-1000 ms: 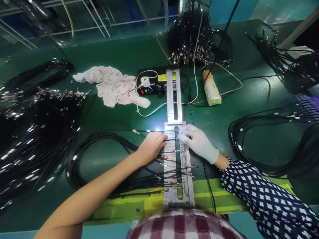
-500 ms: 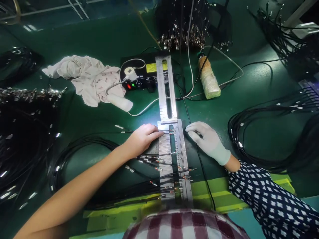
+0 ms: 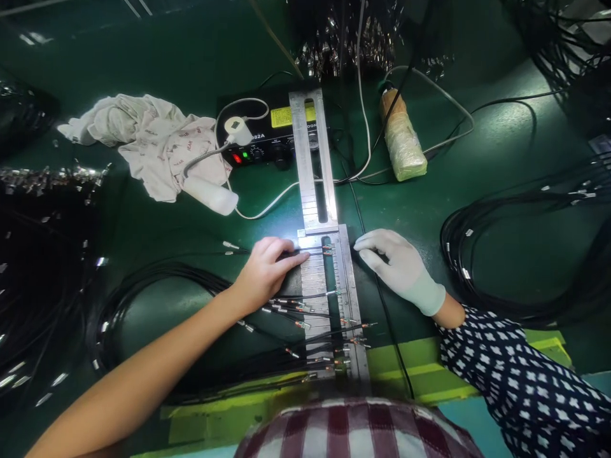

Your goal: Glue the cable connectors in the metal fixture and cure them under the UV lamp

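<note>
Bare, my left hand [image 3: 265, 270] is closed on thin black cables [image 3: 317, 249] at the upper end of a slotted metal fixture [image 3: 344, 280]. Its thumb lies along the fixture's left edge. The cables' tipped ends reach across the long slot, and their silver connectors [image 3: 231, 245] stick out left of the hand. My right hand [image 3: 401, 270], in a white glove, rests just right of the fixture. Its thumb and forefinger are stretched out and slightly apart, with nothing visible between them. More cables with metal terminals [image 3: 301, 324] lie across the fixture's lower part.
A black control box [image 3: 267, 152] stands behind the fixture, beside a crumpled cloth [image 3: 157, 143] and a white cylindrical handle [image 3: 210, 194]. A tape-wrapped tool [image 3: 403, 143] lies at the back right. Coiled black cables [image 3: 453, 254] flank both hands, and cords cross the green table [image 3: 267, 207].
The view has shifted slightly, so the box and cloth appear further left and higher. Both hands keep nearly the same places by the fixture.
</note>
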`<state>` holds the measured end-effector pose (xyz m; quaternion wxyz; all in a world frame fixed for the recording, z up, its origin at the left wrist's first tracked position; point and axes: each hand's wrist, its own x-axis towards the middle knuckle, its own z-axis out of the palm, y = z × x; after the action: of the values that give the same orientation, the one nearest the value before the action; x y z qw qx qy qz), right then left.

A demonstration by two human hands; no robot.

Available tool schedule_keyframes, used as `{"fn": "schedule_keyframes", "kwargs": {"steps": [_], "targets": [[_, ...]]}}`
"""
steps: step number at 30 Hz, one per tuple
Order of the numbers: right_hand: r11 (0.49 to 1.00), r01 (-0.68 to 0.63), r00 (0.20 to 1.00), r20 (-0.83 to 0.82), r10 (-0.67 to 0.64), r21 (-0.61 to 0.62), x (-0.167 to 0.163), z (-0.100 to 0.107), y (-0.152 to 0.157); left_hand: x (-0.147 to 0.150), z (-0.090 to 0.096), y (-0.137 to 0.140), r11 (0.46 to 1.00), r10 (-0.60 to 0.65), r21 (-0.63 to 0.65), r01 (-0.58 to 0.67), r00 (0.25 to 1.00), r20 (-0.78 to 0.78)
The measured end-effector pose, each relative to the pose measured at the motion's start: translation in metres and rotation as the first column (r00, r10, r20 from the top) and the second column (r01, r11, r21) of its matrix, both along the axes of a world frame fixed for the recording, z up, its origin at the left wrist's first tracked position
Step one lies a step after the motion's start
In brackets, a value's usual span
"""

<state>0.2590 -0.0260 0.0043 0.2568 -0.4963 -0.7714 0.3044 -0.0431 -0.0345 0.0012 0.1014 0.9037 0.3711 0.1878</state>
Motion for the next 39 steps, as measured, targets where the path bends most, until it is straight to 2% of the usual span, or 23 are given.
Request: {"fn": "schedule_keyframes", "kwargs": {"steps": [2, 6, 9, 12, 16, 18, 21, 23, 26, 29, 31, 33, 35, 37, 39], "targets": [[1.000, -0.001, 1.000, 0.007, 0.001, -0.001, -0.001, 0.000, 0.000, -0.004, -0.002, -0.004, 0.998, 0.058, 0.031, -0.055, 0.996, -0.073], [1.000, 0.011, 1.000, 0.026, -0.011, 0.007, -0.003, 0.001, 0.000, -0.001, 0.006, -0.009, 0.998, 0.062, -0.010, -0.064, 0.988, -0.139], [1.000, 0.009, 1.000, 0.021, -0.009, 0.008, -0.003, 0.002, 0.001, 0.011, 0.018, -0.022, 0.985, 0.047, -0.163, -0.064, 0.993, -0.105], [1.000, 0.001, 1.000, 0.021, -0.001, 0.008, -0.001, 0.002, 0.002, 0.028, 0.026, -0.038, 0.936, 0.060, -0.346, -0.066, 0.998, -0.027], [0.999, -0.009, 1.000, -0.014, 0.010, 0.040, 0.000, 0.001, -0.002, 0.048, 0.023, -0.044, 0.933, 0.085, -0.351, -0.077, 0.996, 0.006], [0.988, -0.089, 0.995, -0.027, 0.093, 0.124, -0.004, 0.001, -0.008, 0.057, 0.021, -0.042, 0.930, 0.056, -0.364, -0.050, 0.998, 0.004], [0.928, -0.296, 0.955, 0.058, 0.291, 0.226, -0.013, 0.004, -0.019, 0.065, 0.022, -0.038, 0.918, 0.056, -0.395, -0.033, 0.997, 0.047], [0.898, -0.367, 0.930, 0.106, 0.351, 0.243, -0.019, 0.005, -0.024, 0.062, 0.027, -0.037, 0.920, 0.070, -0.392, -0.033, 0.994, 0.079], [0.900, -0.336, 0.942, 0.109, 0.318, 0.277, -0.023, 0.005, -0.025, 0.039, 0.034, -0.036, 0.943, 0.091, -0.324, -0.081, 0.996, 0.017], [0.925, -0.247, 0.969, 0.068, 0.238, 0.290, -0.023, 0.001, -0.022, -0.002, 0.036, -0.036, 0.971, 0.185, -0.128, -0.204, 0.972, -0.144], [0.939, -0.205, 0.979, 0.046, 0.200, 0.277, -0.025, -0.001, -0.021, -0.025, 0.034, -0.038, 0.952, 0.300, 0.018, -0.304, 0.924, -0.239], [0.953, -0.179, 0.984, 0.033, 0.176, 0.245, -0.027, -0.001, -0.022, -0.032, 0.030, -0.042, 0.933, 0.360, 0.084, -0.350, 0.895, -0.265], [0.968, -0.160, 0.987, 0.016, 0.160, 0.194, -0.029, 0.000, -0.023, -0.021, 0.024, -0.046, 0.951, 0.308, 0.044, -0.305, 0.932, -0.193], [0.978, -0.150, 0.988, 0.000, 0.152, 0.147, -0.028, 0.002, -0.024, 0.000, 0.017, -0.047, 0.980, 0.197, -0.034, -0.198, 0.980, -0.039], [0.983, -0.139, 0.990, -0.013, 0.142, 0.121, -0.025, 0.003, -0.022, 0.017, 0.011, -0.044, 0.989, 0.111, -0.105, -0.101, 0.989, 0.095]]}}
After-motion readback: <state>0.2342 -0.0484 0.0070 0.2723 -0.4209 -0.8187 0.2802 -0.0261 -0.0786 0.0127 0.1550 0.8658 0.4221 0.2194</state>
